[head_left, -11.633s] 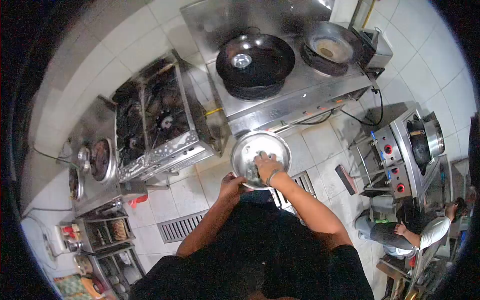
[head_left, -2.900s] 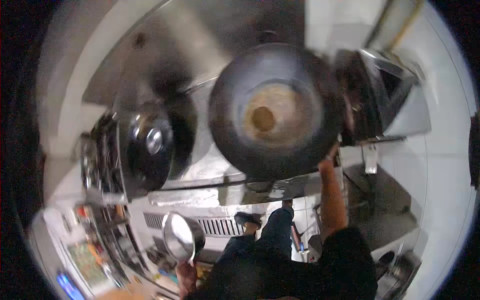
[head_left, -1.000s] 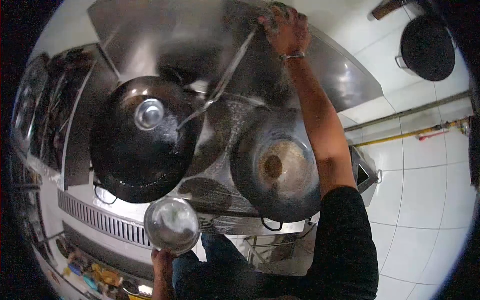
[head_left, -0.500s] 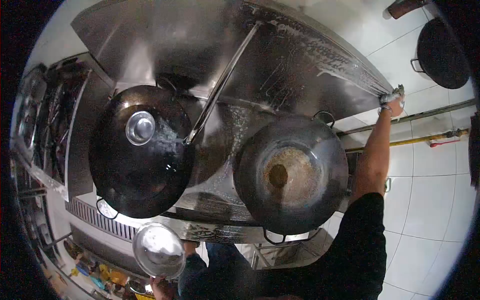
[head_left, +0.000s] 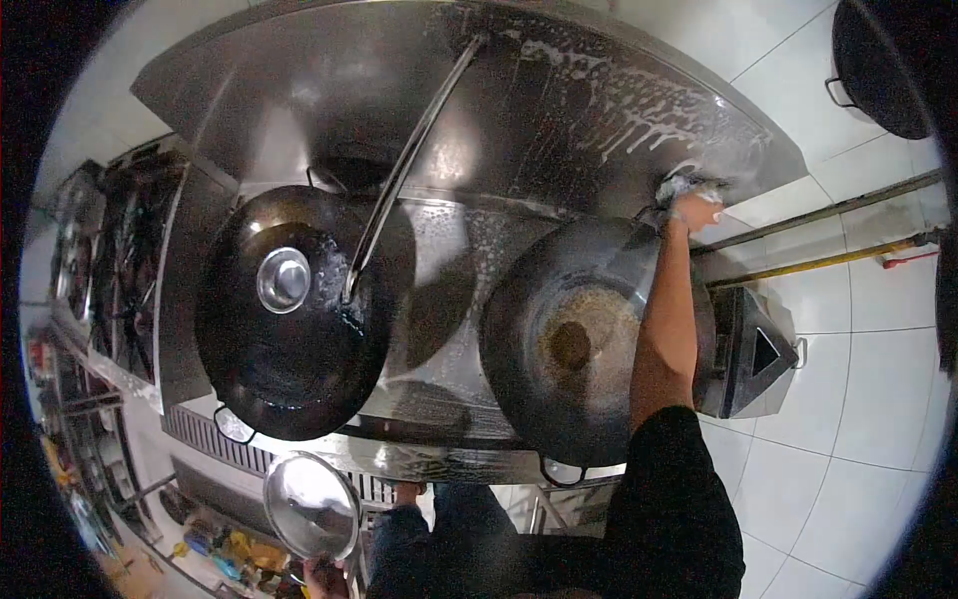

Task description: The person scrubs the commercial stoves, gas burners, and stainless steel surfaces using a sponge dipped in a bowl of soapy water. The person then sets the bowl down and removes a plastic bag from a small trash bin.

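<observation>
My right hand is closed on a soapy greyish scrubber and presses it to the lower right part of the steel backsplash, which is streaked with suds. Below that arm sits the right wok, with a brownish patch in its bottom. At the lower left, my left hand grips the rim of a shiny metal bowl. The left wok holds a small metal bowl, and a long faucet spout reaches over the wok with splashing water beneath it. The left fingers are partly hidden.
Soap suds lie on the steel stovetop between the woks. A yellow pipe runs along the tiled wall at right, where a dark pan hangs. Shelves with several colourful items stand at lower left.
My right hand has moved left with the scrubber, from the backsplash's right edge to its lower face above the right wok. My left hand still holds the bowl. The view has shifted slightly.
</observation>
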Available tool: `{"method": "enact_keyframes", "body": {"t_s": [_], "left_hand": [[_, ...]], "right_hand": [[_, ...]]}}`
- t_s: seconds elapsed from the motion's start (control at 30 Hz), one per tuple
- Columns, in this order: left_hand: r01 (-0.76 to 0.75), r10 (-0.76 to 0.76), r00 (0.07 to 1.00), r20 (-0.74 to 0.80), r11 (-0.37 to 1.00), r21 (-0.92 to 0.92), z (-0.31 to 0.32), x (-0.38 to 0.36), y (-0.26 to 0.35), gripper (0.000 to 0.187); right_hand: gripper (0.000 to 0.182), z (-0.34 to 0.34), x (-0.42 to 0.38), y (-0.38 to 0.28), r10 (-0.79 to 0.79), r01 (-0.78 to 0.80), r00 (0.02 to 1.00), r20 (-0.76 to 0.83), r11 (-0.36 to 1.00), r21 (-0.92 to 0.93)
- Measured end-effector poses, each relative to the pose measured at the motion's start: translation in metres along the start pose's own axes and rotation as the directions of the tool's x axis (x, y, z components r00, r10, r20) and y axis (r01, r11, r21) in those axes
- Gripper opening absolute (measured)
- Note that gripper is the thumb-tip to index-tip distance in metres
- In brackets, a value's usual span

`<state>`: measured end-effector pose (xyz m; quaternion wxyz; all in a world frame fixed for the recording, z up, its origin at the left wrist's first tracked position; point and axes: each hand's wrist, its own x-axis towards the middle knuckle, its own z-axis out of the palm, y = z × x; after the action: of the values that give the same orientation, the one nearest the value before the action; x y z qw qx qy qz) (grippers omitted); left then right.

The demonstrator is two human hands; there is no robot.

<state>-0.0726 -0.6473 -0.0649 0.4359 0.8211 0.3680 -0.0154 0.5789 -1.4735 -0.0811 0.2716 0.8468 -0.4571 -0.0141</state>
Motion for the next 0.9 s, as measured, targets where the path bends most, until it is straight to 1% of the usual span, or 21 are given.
{"method": "enact_keyframes", "body": {"t_s": [0.03, 0.07, 0.1, 0.13, 0.17, 0.23, 0.27, 0.33, 0.37, 0.4, 0.43, 0.47, 0.5, 0.53, 0.6, 0.63, 0.67, 0.7, 0.73, 0.8, 0.9], "left_hand": [[0.292, -0.185, 0.948, 0.260, 0.829, -0.476, -0.006, 0.005, 0.006, 0.030], [0.585, -0.194, 0.808, 0.557, 0.382, -0.716, -0.013, 0.008, 0.019, 0.031], [0.578, -0.421, 0.805, 0.417, 0.401, -0.711, -0.005, 0.006, 0.040, 0.030], [0.586, -0.497, 0.787, 0.365, 0.417, -0.695, -0.003, 0.008, 0.046, 0.029], [0.600, -0.512, 0.777, 0.367, 0.424, -0.678, -0.006, 0.010, 0.045, 0.028], [0.619, -0.536, 0.759, 0.369, 0.420, -0.663, -0.005, 0.011, 0.043, 0.027], [0.630, -0.547, 0.749, 0.373, 0.416, -0.655, -0.005, 0.012, 0.043, 0.027], [0.654, -0.578, 0.724, 0.377, 0.401, -0.641, -0.008, 0.011, 0.043, 0.027], [0.665, -0.595, 0.710, 0.377, 0.390, -0.636, -0.009, 0.010, 0.043, 0.028], [0.686, -0.613, 0.688, 0.389, 0.372, -0.626, -0.013, 0.008, 0.042, 0.029], [0.711, -0.635, 0.655, 0.410, 0.336, -0.617, -0.019, 0.005, 0.042, 0.030], [0.740, -0.657, 0.615, 0.435, 0.290, -0.607, -0.023, 0.001, 0.041, 0.032], [0.777, -0.679, 0.557, 0.479, 0.222, -0.589, -0.026, -0.001, 0.042, 0.033], [0.777, -0.686, 0.551, 0.475, 0.215, -0.591, -0.024, -0.004, 0.041, 0.033], [0.770, -0.792, 0.541, 0.284, 0.330, -0.546, -0.020, -0.010, 0.041, 0.038], [0.740, -0.753, 0.624, 0.209, 0.484, -0.467, -0.018, -0.015, 0.043, 0.040], [0.741, -0.758, 0.620, 0.204, 0.480, -0.470, -0.023, -0.013, 0.047, 0.040], [0.730, -0.749, 0.629, 0.209, 0.477, -0.489, -0.025, -0.014, 0.045, 0.038], [0.725, -0.742, 0.633, 0.223, 0.465, -0.509, -0.026, -0.017, 0.042, 0.036], [0.712, -0.732, 0.641, 0.234, 0.451, -0.539, -0.030, -0.019, 0.037, 0.033], [0.698, -0.723, 0.649, 0.236, 0.443, -0.563, -0.028, -0.019, 0.034, 0.028]], "right_hand": [[0.031, 0.033, 0.002, -0.005, 0.145, -0.080, 0.982, -0.125, 0.904, 0.419], [0.031, 0.071, 0.020, -0.002, -0.118, 0.169, 0.978, -0.173, 0.932, 0.321], [0.033, 0.109, 0.038, 0.001, -0.373, 0.415, 0.904, -0.209, 0.883, 0.221], [0.033, 0.126, 0.039, -0.014, -0.367, 0.410, 0.906, -0.209, 0.885, 0.223], [0.031, 0.135, 0.033, -0.030, -0.509, 0.510, 0.858, -0.071, 0.824, 0.247], [0.030, 0.085, -0.018, -0.043, -0.629, 0.583, 0.777, 0.022, 0.731, 0.355], [0.031, 0.086, -0.034, -0.057, -0.618, 0.554, 0.784, 0.057, 0.738, 0.386], [0.035, 0.142, -0.050, -0.111, -0.398, 0.328, 0.917, 0.036, 0.801, 0.501], [0.038, 0.170, -0.053, -0.136, -0.197, 0.159, 0.980, -0.003, 0.781, 0.603], [0.044, 0.158, -0.071, -0.144, 0.031, 0.028, 0.997, -0.077, 0.750, 0.660], [0.048, 0.083, -0.083, -0.115, 0.225, -0.162, 0.971, 0.078, 0.385, 0.909], [0.054, -0.011, -0.101, -0.079, 0.405, -0.209, 0.886, 0.227, -0.089, 0.974], [0.055, -0.046, -0.093, -0.068, 0.581, 0.008, 0.813, 0.038, -0.077, 0.997], [0.055, -0.092, -0.085, -0.053, 0.641, 0.116, 0.757, -0.127, 0.060, 0.991], [0.053, -0.146, -0.058, -0.033, 0.781, 0.163, 0.553, -0.291, 0.241, 0.957], [0.057, -0.156, -0.048, -0.022, 0.799, 0.153, 0.553, -0.236, 0.182, 0.971], [0.061, -0.156, -0.037, -0.011, 0.813, 0.141, 0.554, -0.179, 0.121, 0.983], [0.052, -0.123, -0.021, -0.005, 0.806, 0.150, 0.546, -0.231, 0.177, 0.973], [0.053, -0.089, -0.008, -0.004, 0.769, 0.106, 0.588, -0.249, 0.232, 0.967], [0.054, -0.026, -0.007, -0.011, 0.605, -0.104, 0.765, -0.219, 0.452, 0.886], [0.055, 0.011, -0.043, -0.069, 0.319, -0.094, 0.931, -0.178, 0.679, 0.728]]}}
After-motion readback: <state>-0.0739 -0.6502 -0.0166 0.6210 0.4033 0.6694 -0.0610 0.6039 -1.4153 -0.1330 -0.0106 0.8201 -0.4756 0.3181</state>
